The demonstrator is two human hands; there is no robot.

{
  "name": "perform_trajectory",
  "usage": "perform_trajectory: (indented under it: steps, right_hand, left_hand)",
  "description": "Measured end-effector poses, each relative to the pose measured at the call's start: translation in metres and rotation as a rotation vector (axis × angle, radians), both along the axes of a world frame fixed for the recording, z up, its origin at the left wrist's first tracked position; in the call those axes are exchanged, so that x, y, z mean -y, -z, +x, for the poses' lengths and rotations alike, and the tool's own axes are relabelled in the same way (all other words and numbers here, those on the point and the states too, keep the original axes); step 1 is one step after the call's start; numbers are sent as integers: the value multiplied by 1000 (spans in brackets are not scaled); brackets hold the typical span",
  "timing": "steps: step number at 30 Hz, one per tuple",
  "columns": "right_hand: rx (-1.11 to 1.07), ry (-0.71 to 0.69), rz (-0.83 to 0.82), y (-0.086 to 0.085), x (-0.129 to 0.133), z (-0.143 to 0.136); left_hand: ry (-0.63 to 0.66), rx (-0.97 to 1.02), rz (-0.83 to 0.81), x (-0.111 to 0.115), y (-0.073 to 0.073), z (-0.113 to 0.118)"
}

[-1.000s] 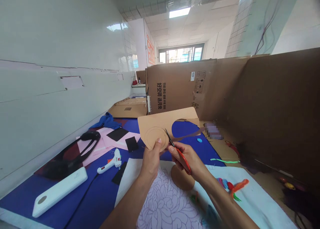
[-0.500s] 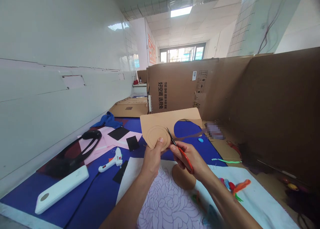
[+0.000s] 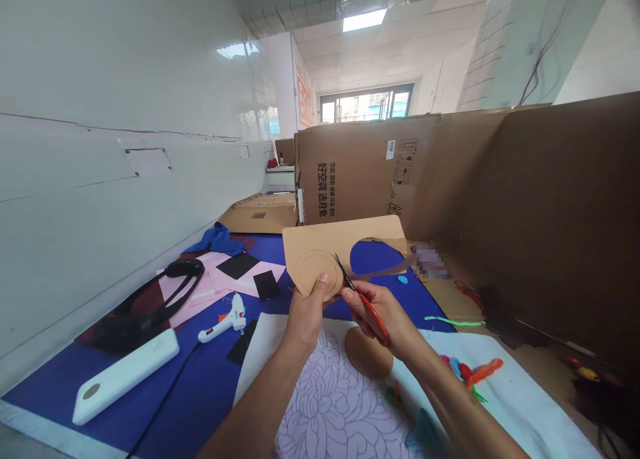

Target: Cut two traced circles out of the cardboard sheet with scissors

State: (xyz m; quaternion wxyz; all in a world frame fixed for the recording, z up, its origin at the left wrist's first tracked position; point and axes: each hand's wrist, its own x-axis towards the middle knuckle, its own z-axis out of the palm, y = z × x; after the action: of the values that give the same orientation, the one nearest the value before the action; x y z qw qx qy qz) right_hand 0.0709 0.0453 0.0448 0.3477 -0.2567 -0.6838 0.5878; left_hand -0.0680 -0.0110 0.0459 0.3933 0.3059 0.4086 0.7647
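My left hand (image 3: 310, 310) pinches the lower edge of a tan card sheet (image 3: 340, 235), its thumb on two drawn concentric circles. A round opening has been cut in the sheet's right part, with a thin strip below it. Red-handled scissors (image 3: 373, 312) are in my right hand (image 3: 377, 305), their dark blades against the card just right of the drawn circles. Beneath my right hand, a brown round piece (image 3: 369, 353) lies on white cloth (image 3: 265, 335) printed with purple petal outlines.
A white glue gun (image 3: 227, 320), a long white case (image 3: 127, 375), black squares (image 3: 266, 285) and pink sheets lie left on the blue table. Coloured wool tufts (image 3: 483, 373) lie right. Large cardboard (image 3: 365, 172) stands behind.
The view has shifted very slightly. Both hands, the card and the scissors hold nearly the same position relative to each other.
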Motion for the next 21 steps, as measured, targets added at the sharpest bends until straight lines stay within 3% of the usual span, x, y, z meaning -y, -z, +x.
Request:
perform_trajectory:
  steps: [8, 21]
  right_hand:
    - [25, 19, -19, -4, 3, -1]
    - [9, 19, -26, 4, -1, -1]
  left_hand:
    - [-2, 6, -3, 0, 0, -1]
    - [20, -39, -10, -1, 0, -4]
